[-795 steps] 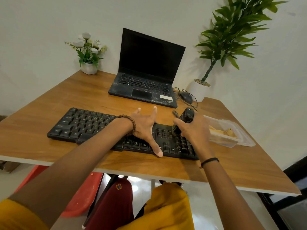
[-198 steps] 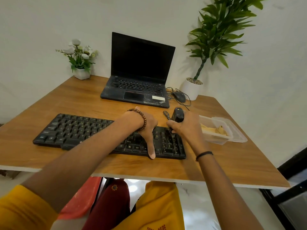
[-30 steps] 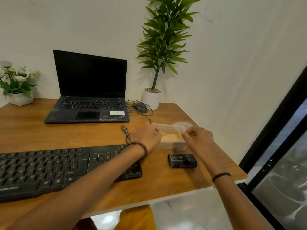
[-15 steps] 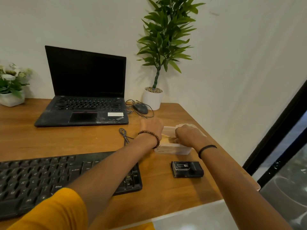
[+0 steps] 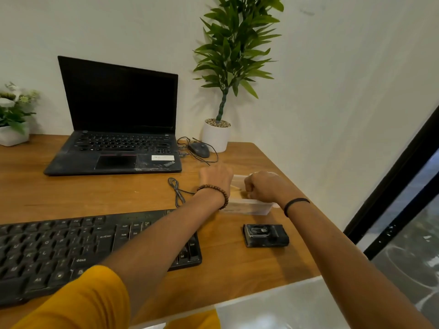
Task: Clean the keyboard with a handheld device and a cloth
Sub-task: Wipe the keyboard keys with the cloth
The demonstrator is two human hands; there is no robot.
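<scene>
Wooden counter [image 5: 95, 193] is set against a white wall. At the back an open black laptop [image 5: 118, 143] is seen, with a black corded mouse [image 5: 199, 149] just beside it and a white pot with a tall green plant [image 5: 216, 136] behind that. A small white flower pot [image 5: 11, 135] is at far left. A bundled grey cable [image 5: 177, 189] lies between the laptop and the black full-size keyboard [image 5: 59, 248].

The keyboard's right end is crossed and partly hidden by the left forearm. Left hand [image 5: 215, 178] is laid against the left side of a clear plastic container [image 5: 251, 208]; its fingers are hidden, so their state cannot be told. Right hand [image 5: 261, 186] is held over the container with fingers curled tight; what is gripped cannot be told. Yellowish content [image 5: 236, 192] is glimpsed between the hands.

The keyboard, white legends on black keys, lies at the near left. The black boxy handheld device [image 5: 265, 235] lies flat and untouched, right of the keyboard and near the container.
</scene>
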